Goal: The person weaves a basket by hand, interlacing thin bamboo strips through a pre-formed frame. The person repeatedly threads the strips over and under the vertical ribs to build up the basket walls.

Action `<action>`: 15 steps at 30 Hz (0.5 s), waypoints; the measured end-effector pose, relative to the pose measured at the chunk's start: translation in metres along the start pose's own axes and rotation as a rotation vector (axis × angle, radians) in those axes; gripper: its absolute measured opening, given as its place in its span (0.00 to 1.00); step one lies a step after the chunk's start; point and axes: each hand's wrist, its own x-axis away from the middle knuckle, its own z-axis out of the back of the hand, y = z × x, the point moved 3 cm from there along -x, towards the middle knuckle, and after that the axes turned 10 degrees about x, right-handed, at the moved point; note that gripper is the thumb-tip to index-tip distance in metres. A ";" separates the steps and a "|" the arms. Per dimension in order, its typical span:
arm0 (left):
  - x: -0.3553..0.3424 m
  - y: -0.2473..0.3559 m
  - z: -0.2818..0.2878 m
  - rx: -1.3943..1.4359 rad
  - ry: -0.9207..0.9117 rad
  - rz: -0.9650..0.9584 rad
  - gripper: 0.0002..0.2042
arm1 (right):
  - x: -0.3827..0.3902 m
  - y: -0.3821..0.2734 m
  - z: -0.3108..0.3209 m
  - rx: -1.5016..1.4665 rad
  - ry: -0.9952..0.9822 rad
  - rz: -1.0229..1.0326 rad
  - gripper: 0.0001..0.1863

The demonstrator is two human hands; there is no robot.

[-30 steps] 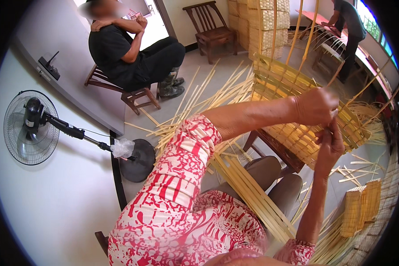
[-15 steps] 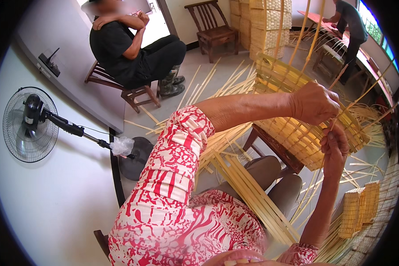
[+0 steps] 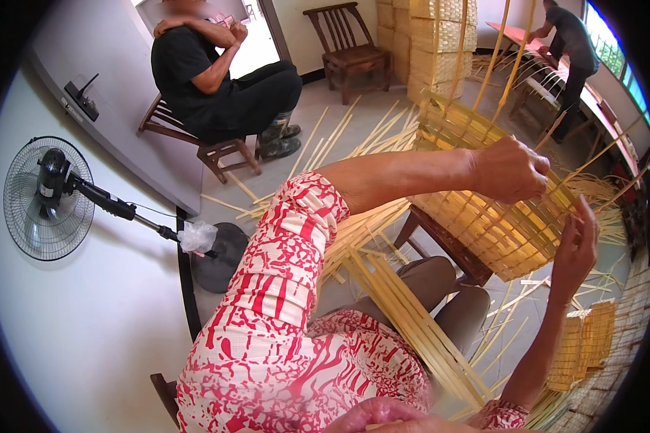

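Observation:
A partly woven bamboo basket (image 3: 469,220) lies tilted before me, with long upright strips rising from its far side. My left hand (image 3: 511,169) is closed at the basket's right part, and a thin bamboo strip (image 3: 551,130) sticks up out of the fist. What lies inside the fist is hidden. Just right of the basket's edge, my right hand (image 3: 576,244) is raised with its fingers stretched and apart, holding nothing that I can see. A bundle of flat bamboo strips (image 3: 419,325) rests across my lap.
A dark wooden stool (image 3: 451,249) supports the basket. Loose strips (image 3: 339,148) cover the floor beyond. A standing fan (image 3: 48,198) is at left. One person (image 3: 217,94) sits on a chair; another (image 3: 574,50) bends over a long table. Woven pieces (image 3: 585,343) lie at lower right.
My right hand has let go near my left hand and moved right, its fingers opening out. My left hand has stayed almost in place, turning slightly.

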 end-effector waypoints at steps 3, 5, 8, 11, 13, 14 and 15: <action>-0.001 0.004 0.006 -0.032 -0.107 -0.007 0.09 | -0.022 0.006 0.001 0.078 -0.008 -0.013 0.18; -0.003 0.003 0.007 -0.067 -0.133 -0.004 0.08 | -0.028 0.004 -0.006 0.149 -0.003 0.054 0.17; -0.002 -0.001 0.010 -0.096 -0.127 0.069 0.08 | -0.035 0.010 -0.014 0.210 -0.145 0.078 0.15; -0.002 -0.004 0.011 -0.063 -0.126 0.159 0.08 | -0.035 0.013 -0.019 0.201 -0.144 0.094 0.13; -0.002 -0.005 0.013 -0.024 -0.136 0.220 0.09 | -0.037 0.009 -0.018 0.198 -0.154 0.077 0.13; -0.005 -0.001 0.014 -0.002 -0.144 0.252 0.09 | -0.037 0.009 -0.017 0.198 -0.161 0.064 0.14; -0.007 0.001 0.014 0.022 -0.153 0.284 0.09 | -0.036 0.011 -0.016 0.158 -0.182 0.012 0.13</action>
